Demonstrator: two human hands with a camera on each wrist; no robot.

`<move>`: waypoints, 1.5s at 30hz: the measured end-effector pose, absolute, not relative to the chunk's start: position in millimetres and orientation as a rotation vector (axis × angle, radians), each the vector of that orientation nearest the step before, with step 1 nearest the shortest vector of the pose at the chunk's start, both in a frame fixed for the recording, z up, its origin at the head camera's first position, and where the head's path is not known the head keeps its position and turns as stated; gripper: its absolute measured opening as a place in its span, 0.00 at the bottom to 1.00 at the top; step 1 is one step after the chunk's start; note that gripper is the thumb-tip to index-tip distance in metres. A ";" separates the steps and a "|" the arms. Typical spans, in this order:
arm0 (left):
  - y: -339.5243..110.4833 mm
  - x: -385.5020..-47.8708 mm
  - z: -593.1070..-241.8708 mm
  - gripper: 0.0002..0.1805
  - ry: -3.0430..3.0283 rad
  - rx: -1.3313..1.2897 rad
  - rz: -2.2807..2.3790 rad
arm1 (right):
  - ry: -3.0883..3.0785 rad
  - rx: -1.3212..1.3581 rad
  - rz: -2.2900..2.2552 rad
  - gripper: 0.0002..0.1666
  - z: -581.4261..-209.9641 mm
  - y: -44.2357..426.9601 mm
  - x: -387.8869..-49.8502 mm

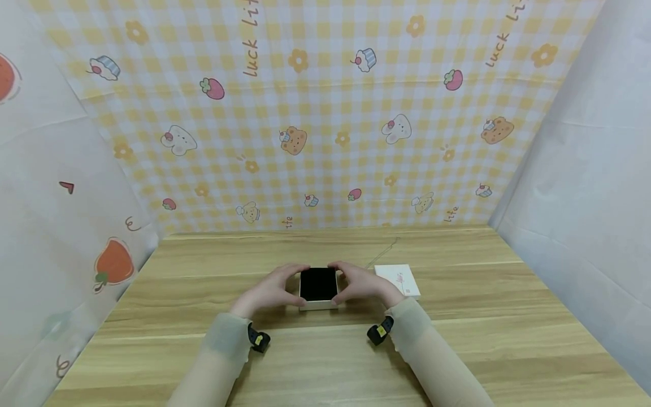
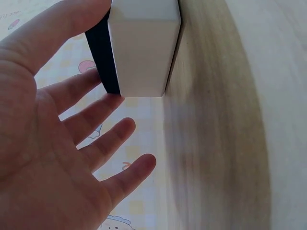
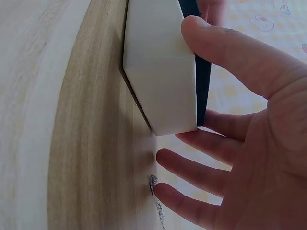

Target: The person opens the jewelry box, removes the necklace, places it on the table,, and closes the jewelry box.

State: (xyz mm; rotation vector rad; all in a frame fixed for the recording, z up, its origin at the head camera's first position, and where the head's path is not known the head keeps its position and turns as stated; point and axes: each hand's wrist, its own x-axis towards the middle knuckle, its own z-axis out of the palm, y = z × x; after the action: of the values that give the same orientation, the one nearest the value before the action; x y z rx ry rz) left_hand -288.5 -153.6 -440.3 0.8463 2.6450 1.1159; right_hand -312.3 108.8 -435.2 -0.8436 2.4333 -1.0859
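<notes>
In the head view a shallow white box base (image 1: 318,305) rests on the table, with a black insert (image 1: 319,284) on its top. From the side, the left wrist view shows the insert's dark edge (image 2: 103,57) standing out beyond the white wall (image 2: 144,52). My left hand (image 1: 272,289) pinches the insert's left side, thumb at the near edge and fingers at the far edge. On the right side my right hand (image 1: 360,282) does the same, its thumb (image 3: 211,40) where black meets white. The outer fingers of both hands are spread and free of the box.
A white lid (image 1: 399,278) with red script lies right of the box, partly behind my right wrist. A thin silvery chain (image 1: 383,252) stretches over the table behind it. The wooden table (image 1: 315,367) ends at a yellow checked cloth (image 1: 325,113); pale cloths hang at both sides.
</notes>
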 end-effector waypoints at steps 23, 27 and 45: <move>-157.6 -286.4 -435.2 0.45 2.635 0.812 1.114 | 2.462 -0.818 -1.057 0.47 -429.7 113.5 -310.2; -157.6 -286.3 -435.5 0.43 2.642 0.813 1.118 | 2.477 -0.823 -1.058 0.42 -428.8 113.9 -309.9; -150.6 -284.7 -438.5 0.27 2.645 0.783 1.179 | 2.497 -0.835 -1.074 0.39 -433.0 111.7 -310.2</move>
State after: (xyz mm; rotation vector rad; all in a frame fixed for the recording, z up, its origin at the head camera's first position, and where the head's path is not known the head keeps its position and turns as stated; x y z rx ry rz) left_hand -284.7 -150.6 -438.5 0.7828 2.6450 1.1787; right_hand -310.2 111.7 -433.0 -0.8350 2.4971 -1.0742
